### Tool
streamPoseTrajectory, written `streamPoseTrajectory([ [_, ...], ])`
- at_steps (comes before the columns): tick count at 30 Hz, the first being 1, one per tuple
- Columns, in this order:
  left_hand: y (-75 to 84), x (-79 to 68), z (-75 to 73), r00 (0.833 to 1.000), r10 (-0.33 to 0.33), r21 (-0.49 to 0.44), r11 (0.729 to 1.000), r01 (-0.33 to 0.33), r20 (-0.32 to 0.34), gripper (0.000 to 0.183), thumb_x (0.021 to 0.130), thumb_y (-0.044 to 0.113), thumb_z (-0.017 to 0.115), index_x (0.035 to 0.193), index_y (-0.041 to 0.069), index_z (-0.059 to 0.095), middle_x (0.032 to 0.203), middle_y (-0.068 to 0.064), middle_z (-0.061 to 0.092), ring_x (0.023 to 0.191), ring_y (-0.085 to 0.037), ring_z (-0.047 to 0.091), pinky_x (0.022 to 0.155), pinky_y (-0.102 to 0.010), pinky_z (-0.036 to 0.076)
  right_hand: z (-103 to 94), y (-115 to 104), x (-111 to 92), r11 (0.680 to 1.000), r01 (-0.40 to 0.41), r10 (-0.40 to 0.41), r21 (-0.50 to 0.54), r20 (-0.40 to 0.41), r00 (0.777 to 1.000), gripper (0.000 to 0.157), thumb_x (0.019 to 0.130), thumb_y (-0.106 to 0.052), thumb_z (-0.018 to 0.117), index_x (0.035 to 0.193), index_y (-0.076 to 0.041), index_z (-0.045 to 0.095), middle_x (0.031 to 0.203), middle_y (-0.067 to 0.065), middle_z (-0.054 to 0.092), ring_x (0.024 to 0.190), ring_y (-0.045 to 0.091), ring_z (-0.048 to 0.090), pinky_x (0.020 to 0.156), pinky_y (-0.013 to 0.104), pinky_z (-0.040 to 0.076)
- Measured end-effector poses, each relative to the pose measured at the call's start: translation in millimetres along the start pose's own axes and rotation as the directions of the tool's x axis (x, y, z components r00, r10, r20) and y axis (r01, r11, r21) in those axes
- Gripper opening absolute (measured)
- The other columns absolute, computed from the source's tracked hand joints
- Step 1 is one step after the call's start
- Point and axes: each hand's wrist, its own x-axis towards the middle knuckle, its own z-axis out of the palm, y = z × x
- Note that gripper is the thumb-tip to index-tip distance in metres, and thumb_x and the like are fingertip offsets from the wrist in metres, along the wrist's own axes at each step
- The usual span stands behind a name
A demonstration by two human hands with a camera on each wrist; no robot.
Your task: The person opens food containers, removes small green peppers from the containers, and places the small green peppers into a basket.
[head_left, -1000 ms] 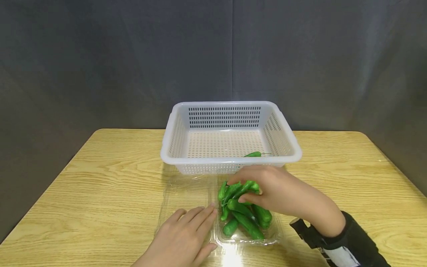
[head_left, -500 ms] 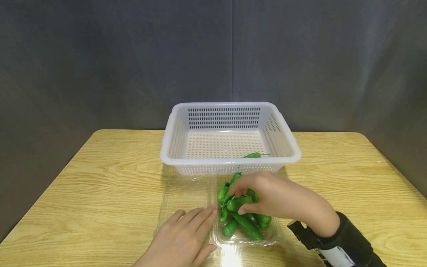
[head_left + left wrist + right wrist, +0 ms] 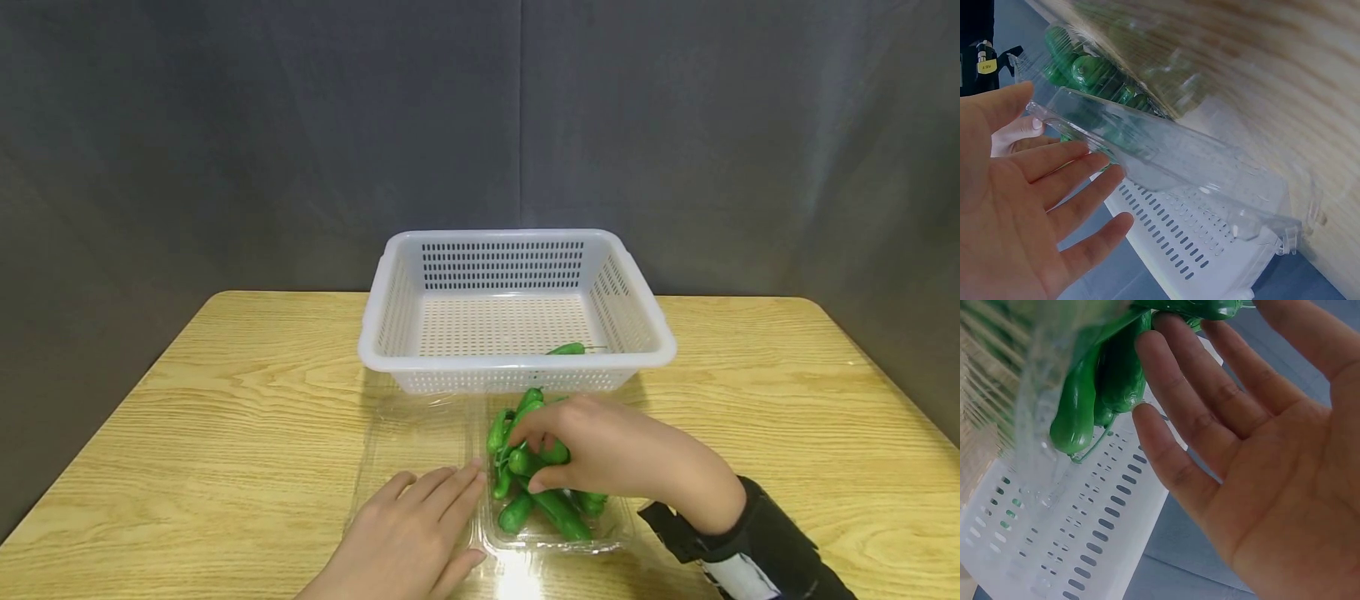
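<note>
In the head view, a clear plastic clamshell container (image 3: pixel 420 421) lies unfolded on the table. Its right half bears a pile of green chili peppers (image 3: pixel 558 512); these are also behind the clear wall in the left wrist view. My left hand (image 3: pixel 408 529) rests over the left half, its straight fingers (image 3: pixel 1094 194) at the middle fold. Over the peppers is my right hand (image 3: pixel 600 450), thumb and fingers spread apart around one pepper. In the right wrist view its fingertips (image 3: pixel 1150 347) are right at the peppers.
Behind the container stands a white perforated basket (image 3: pixel 517 362) with a green pepper (image 3: pixel 567 349) inside near its front wall. The wooden table (image 3: pixel 225 417) ends at a dark grey curtain (image 3: pixel 300 150). A black strap (image 3: pixel 738 525) wraps the right wrist.
My right hand has shifted slightly down and toward me over the pile, baring peppers at the back. Some peppers under it have moved. The left hand has stayed in place.
</note>
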Motion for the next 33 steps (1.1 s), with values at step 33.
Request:
streamPoseTrajectory([
  [33, -0.5, 0.0, 0.6, 1.000, 0.003, 0.004, 1.000, -0.002, -0.004, 0.059, 0.094, 0.050, 0.057, 0.132, 0.006, 0.063, 0.132, -0.003, 0.063, 0.111, -0.016, 0.063, 0.083, -0.035, 0.054, 3.4, 3.7, 1.4, 0.999, 0.049, -0.049, -0.001, -0.032, 0.998, 0.020, 0.081, -0.019, 0.082, 0.089, -0.023, 0.064, 0.083, -0.017, 0.062, 0.077, 0.002, 0.061, 0.071, 0.026, 0.052],
])
